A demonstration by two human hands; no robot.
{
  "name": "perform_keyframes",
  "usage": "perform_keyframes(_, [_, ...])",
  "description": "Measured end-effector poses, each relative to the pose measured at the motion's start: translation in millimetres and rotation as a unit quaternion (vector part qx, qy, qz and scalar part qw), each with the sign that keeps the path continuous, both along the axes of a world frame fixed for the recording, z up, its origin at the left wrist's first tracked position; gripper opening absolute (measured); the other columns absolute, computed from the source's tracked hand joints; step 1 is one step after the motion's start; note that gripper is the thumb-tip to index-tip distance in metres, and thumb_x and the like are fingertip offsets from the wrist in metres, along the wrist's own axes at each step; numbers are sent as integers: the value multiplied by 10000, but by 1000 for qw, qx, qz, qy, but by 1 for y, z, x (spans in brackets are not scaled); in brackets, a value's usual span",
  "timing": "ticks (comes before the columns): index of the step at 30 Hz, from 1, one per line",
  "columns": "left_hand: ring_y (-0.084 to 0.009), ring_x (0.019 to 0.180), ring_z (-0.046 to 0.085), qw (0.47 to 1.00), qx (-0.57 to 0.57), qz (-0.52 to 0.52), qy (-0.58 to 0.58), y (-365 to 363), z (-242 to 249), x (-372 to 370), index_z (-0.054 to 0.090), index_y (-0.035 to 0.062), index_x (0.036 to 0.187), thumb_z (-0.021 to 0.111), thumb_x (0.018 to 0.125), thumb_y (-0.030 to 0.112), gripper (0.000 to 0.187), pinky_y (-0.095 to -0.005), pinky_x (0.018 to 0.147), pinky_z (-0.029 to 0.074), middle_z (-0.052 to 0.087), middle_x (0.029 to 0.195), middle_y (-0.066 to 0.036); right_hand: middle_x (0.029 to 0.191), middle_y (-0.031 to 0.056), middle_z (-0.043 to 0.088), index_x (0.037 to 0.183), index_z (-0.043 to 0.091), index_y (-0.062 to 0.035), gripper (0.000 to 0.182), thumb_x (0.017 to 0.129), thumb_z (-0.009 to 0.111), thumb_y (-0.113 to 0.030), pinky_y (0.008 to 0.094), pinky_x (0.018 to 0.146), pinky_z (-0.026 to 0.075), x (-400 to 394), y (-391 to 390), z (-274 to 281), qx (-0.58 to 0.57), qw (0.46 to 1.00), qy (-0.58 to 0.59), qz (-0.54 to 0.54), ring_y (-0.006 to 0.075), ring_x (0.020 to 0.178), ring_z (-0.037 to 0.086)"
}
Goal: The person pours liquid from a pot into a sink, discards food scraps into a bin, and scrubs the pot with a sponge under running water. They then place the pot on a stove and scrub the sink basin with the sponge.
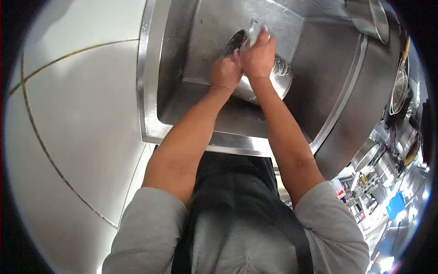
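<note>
A shiny metal pot (283, 78) lies tilted on its side in the stainless steel sink (214, 18), with white suds on its outer wall. My left hand (226, 72) is closed at the pot's rim, near its dark opening. Above the pot, my right hand (258, 55) is closed around a whitish, foamy piece (253, 33), blurred, that may be a cloth or a scrubber. Both hands are close together, and they hide the middle of the pot.
White wall tiles (82, 91) border the sink on the left. At the upper right, a metal container (372, 20) stands on the sink's ledge. A wire strainer (399, 89) hangs farther right, above shelves crowded with kitchenware. The sink's front edge (237, 144) runs below my forearms.
</note>
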State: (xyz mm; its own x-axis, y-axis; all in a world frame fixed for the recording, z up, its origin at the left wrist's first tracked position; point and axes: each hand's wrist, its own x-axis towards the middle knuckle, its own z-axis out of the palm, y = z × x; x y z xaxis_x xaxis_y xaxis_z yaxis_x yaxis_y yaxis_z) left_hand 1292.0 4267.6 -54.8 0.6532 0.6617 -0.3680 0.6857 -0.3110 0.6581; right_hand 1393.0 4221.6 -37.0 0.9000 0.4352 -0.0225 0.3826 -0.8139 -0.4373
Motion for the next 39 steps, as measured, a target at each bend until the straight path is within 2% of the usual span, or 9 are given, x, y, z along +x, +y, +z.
perform_keyframes(8, [-524, 705, 639, 998, 31, -15, -49, 3, 10, 2, 704, -16, 701, 379, 1076, 431, 667, -584, 689, 521, 634, 720, -306, 1122, 181, 563, 1149, 626, -86, 405, 801, 749, -254, 579, 948, 414, -17, -71, 20, -106, 986, -35, 120, 399, 1143, 543])
perform_keyframes(11, [-518, 692, 649, 998, 52, -13, -24, 3, 6, 2, 710, -10, 708, 410, 1062, 492, 683, -575, 674, 527, 644, 703, -294, 1173, 229, 629, 1165, 694, -72, 374, 893, 654, -326, 546, 960, 517, 35, -102, -17, -162, 987, -6, 24, 441, 1090, 633])
perform_keyframes(13, [-514, 684, 655, 999, 47, -26, -10, -2, 12, -2, 716, -11, 726, 440, 1039, 552, 700, -572, 672, 532, 650, 697, -288, 1163, 228, 662, 1137, 711, -75, 347, 917, 619, -327, 560, 936, 531, 129, -124, -71, -225, 966, 85, 95, 428, 1076, 658])
perform_keyframes(16, [-499, 663, 664, 998, 42, -40, 0, 3, 8, -4, 721, -11, 751, 493, 984, 655, 742, -564, 669, 540, 660, 685, -276, 1191, 191, 687, 1144, 732, -84, 345, 931, 601, -321, 582, 937, 515, 178, -37, -29, -115, 954, 251, 112, 402, 1108, 667])
perform_keyframes(21, [-452, 691, 700, 995, 42, -90, 26, 5, 10, 0, 735, -29, 811, 531, 910, 756, 817, -516, 659, 569, 681, 701, -267, 1237, 129, 728, 1155, 769, -99, 353, 953, 570, -311, 620, 938, 488, 117, 98, -39, -493, 791, 157, 325, 358, 1160, 682])
perform_keyframes(25, [-431, 691, 711, 996, 38, -85, 12, 6, 12, -3, 751, -36, 847, 546, 898, 757, 821, -490, 643, 577, 695, 719, -254, 1199, 105, 743, 1160, 781, -155, 335, 934, 607, -330, 485, 909, 456, 64, 84, 20, -441, 836, 45, 324, 315, 1209, 649])
perform_keyframes(28, [-443, 661, 694, 982, 132, -116, -74, 0, -21, -10, 720, 10, 741, 658, 854, 713, 715, -528, 650, 557, 672, 678, -256, 1190, 98, 750, 1133, 786, -157, 291, 900, 646, -261, 482, 943, 487, 25, 66, 59, -439, 847, -2, 299, 323, 1120, 697])
perform_keyframes(34, [-440, 635, 692, 996, 52, -69, -12, -2, 9, -1, 709, -26, 725, 719, 803, 701, 731, -507, 614, 566, 663, 654, -266, 1168, 71, 757, 1118, 790, -136, 283, 905, 658, -268, 465, 948, 474, 77, 95, 16, -478, 830, 91, 271, 311, 1171, 653])
perform_keyframes(39, [-412, 787, 723, 991, 50, -122, 3, -4, -14, -6, 758, 43, 813, 702, 841, 633, 593, -508, 720, 578, 738, 817, -203, 1113, 75, 745, 1056, 787, -135, 246, 913, 626, -252, 457, 867, 469, 22, 55, 52, -418, 866, -25, 273, 302, 1128, 638])
